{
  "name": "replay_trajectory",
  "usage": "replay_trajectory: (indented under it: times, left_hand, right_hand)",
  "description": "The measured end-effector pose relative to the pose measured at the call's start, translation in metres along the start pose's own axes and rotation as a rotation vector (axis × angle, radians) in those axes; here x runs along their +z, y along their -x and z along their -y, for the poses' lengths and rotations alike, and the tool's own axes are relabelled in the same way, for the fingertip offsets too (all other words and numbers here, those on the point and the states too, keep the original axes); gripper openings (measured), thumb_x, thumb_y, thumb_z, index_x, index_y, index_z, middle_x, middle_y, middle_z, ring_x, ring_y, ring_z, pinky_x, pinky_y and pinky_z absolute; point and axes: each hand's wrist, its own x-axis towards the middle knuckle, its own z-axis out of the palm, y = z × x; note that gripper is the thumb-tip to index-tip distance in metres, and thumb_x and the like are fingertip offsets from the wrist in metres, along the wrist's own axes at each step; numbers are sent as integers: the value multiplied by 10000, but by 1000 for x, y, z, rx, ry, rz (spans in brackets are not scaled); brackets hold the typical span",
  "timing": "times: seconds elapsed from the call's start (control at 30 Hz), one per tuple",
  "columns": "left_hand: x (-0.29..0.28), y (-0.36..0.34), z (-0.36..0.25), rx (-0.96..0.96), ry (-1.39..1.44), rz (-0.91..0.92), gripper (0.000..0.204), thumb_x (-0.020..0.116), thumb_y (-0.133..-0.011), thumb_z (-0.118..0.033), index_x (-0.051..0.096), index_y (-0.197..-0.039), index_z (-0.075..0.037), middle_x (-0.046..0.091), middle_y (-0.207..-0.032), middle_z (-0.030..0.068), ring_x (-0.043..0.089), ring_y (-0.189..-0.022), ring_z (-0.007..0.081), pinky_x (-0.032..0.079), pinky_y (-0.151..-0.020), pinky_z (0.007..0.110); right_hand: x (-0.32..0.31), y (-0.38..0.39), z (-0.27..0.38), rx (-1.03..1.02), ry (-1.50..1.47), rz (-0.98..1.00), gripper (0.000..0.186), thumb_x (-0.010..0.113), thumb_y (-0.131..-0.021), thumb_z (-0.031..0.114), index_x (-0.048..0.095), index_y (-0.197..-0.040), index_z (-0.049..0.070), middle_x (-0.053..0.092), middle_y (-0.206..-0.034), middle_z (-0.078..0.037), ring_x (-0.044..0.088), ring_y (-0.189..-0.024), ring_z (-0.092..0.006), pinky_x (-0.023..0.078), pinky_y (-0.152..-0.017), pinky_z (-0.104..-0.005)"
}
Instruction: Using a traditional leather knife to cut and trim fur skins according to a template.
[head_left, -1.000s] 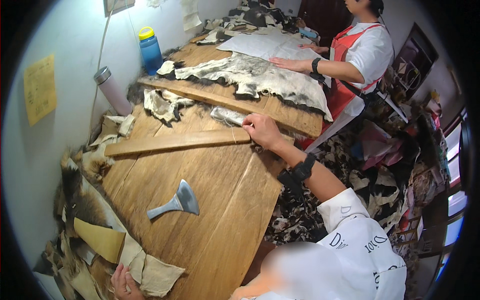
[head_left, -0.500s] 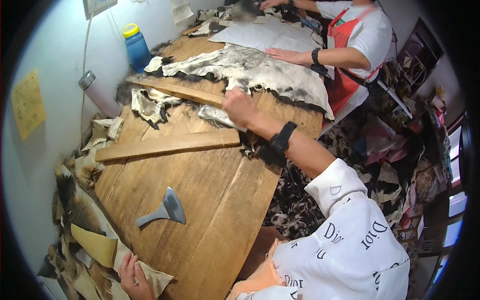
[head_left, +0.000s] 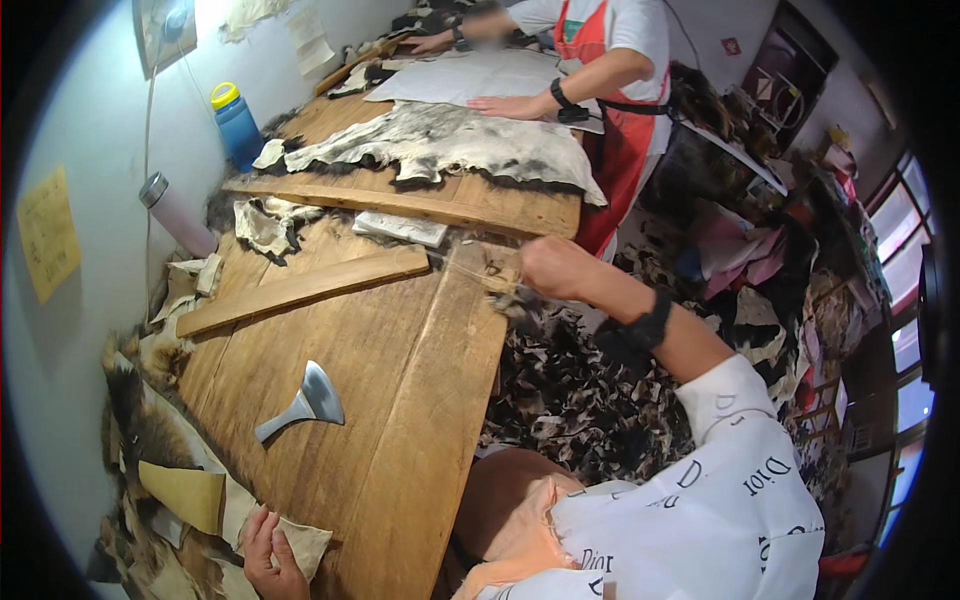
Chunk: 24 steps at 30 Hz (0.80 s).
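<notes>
My right hand (head_left: 557, 268) is closed in a fist just off the table's right edge, beside some small scraps (head_left: 507, 285) on that edge. Whatever its fingers may hold is hidden. Down at the lower left, my left hand (head_left: 270, 558) rests by a pale hide piece (head_left: 305, 545), fingers loosely extended and the thumb apart. A folded yellowish piece (head_left: 185, 495) lies next to it on a pile of furred hides. A metal blade with a flared edge (head_left: 318, 398) lies on the wooden table (head_left: 385, 370). Beyond it is a loose wooden bar (head_left: 305, 288).
A long wooden strip (head_left: 400, 203) crosses the table, with a white block (head_left: 400, 228) before it. Farther back lies a black-and-white hide (head_left: 440, 145), where a co-worker's hand (head_left: 510, 106) presses a white sheet. Bottles (head_left: 236, 130) stand by the wall; scraps (head_left: 590, 390) cover the floor.
My right hand has moved right and nearer, from beside the hide and white block to the table's edge. The view has shifted, too. My left hand has stayed by the pale hide.
</notes>
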Motion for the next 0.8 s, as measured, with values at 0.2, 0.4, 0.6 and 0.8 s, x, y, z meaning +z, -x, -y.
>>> replay_trajectory:
  times: [0.2, 0.4, 0.6, 0.8]
  left_hand:
    - [-15, 11, -39, 211, -110, 82, 223, 520, -897, -152, 621, -1017, 6, 617, -1054, 136, 565, -995, 281, 428, -858, 352]
    - [14, 11, -30, 290, 209, 120, 247, 559, -872, -90, 590, -1110, -30, 623, -1045, 86, 577, -834, 168, 460, -700, 263]
    - [31, 11, -71, 36, 841, 633, 495, 549, -859, -10, 398, -1328, -52, 583, -902, 21, 495, -692, 70, 423, -638, 194]
    - [29, 2, -56, -99, 978, 542, 241, 505, -925, -180, 577, -1100, -30, 472, -703, -36, 403, -613, 50, 342, -540, 190]
  right_hand:
    - [-36, 117, 3, 442, 288, 111, 88, 582, -628, 41, 661, -667, 33, 627, -699, -143, 641, -704, -302, 515, -605, -374]
    - [-42, 119, 71, 139, -87, -458, 48, 620, -692, 143, 662, -677, 159, 560, -662, -33, 592, -638, -221, 484, -565, -356]
    - [-64, 60, 201, -522, -928, -617, 47, 680, -713, 81, 645, -742, 91, 558, -684, -44, 566, -603, -227, 453, -511, -327]
    - [-53, -18, 241, -640, -1312, -356, 43, 678, -735, 82, 662, -772, 69, 584, -699, -39, 548, -598, -152, 421, -515, -267]
